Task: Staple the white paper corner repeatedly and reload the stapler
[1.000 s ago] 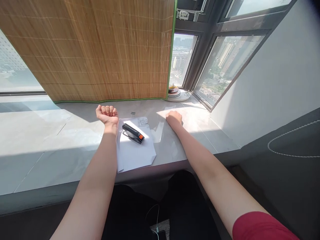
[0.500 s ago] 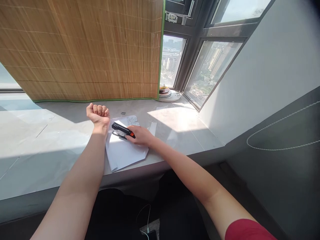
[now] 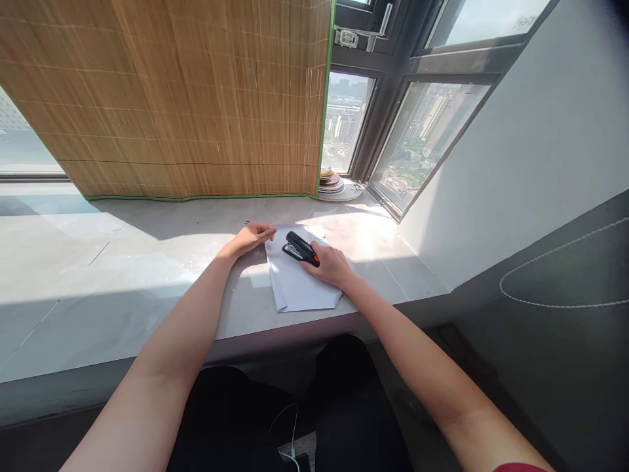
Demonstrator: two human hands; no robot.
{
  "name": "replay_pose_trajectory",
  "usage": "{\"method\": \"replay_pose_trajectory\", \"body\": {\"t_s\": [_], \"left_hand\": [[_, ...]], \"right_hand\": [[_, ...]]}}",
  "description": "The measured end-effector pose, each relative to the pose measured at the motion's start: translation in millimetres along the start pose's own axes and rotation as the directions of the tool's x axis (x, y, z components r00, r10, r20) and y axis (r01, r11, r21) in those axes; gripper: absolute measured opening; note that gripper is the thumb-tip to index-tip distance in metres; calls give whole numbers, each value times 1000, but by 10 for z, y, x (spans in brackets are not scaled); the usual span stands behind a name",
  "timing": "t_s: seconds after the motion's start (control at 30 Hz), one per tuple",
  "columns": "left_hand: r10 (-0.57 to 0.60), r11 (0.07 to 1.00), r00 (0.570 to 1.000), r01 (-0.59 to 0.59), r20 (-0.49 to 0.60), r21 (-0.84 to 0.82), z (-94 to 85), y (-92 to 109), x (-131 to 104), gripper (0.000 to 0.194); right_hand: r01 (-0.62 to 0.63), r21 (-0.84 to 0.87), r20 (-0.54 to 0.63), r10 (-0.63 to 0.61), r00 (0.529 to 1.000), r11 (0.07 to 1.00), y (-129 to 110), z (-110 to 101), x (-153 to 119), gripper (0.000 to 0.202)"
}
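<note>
White paper sheets (image 3: 304, 288) lie on the pale stone sill, with some writing near their top right. My right hand (image 3: 330, 263) is closed around the rear of a black stapler (image 3: 299, 247) with an orange-red part. The stapler is above the upper part of the paper, its jaws apart and pointing left. At the paper's top left corner, my left hand (image 3: 254, 237) has its fingertips pinched on the paper's edge.
A stack of plates (image 3: 332, 186) sits in the window corner. A bamboo blind (image 3: 196, 98) hangs at the sill's back. The sill's front edge (image 3: 295, 326) runs above my knees, and a bead chain (image 3: 540, 306) hangs at right.
The paper has shifted right and turned. My left hand has gone from a raised fist to the paper's corner. My right hand has moved right with the stapler.
</note>
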State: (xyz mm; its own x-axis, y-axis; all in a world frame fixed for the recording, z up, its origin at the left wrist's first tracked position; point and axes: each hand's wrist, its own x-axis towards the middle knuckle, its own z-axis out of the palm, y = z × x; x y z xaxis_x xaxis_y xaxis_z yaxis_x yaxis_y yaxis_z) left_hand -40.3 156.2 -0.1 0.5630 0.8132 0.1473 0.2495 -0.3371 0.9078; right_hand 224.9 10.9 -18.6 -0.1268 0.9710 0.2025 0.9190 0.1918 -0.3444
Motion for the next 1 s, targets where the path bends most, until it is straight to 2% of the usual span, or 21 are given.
{"method": "replay_pose_trajectory", "body": {"t_s": [0.13,0.3,0.4,0.6,0.7,0.77,0.83,0.93,1.0], "left_hand": [[29,987,1000,-28,-7,157,8,-15,-2,42],[45,977,999,-47,14,210,11,-43,26,42],[56,972,997,-67,57,226,16,-72,20,41],[82,956,977,-133,198,261,40,-136,21,33],[93,955,970,-150,223,254,49,-156,29,30],[108,955,968,-164,227,245,50,-159,27,30],[116,957,967,-170,226,237,52,-153,19,31],[96,961,974,-144,204,236,61,-136,10,38],[76,975,981,-111,181,193,71,-133,20,46]], "right_hand": [[47,106,-50,-41,998,993,69,6,33,29],[149,284,-176,-101,979,947,226,-43,57,23],[184,368,-181,-124,976,911,277,-96,61,19],[192,454,-147,-139,979,870,354,-112,63,26],[147,443,-112,-108,988,884,367,-75,70,27],[130,457,-132,-78,988,880,359,-66,66,30],[134,480,-229,-24,973,867,345,-79,51,29],[102,474,-396,108,912,875,325,-122,21,34],[75,472,-427,153,891,879,320,-137,12,41]]}}
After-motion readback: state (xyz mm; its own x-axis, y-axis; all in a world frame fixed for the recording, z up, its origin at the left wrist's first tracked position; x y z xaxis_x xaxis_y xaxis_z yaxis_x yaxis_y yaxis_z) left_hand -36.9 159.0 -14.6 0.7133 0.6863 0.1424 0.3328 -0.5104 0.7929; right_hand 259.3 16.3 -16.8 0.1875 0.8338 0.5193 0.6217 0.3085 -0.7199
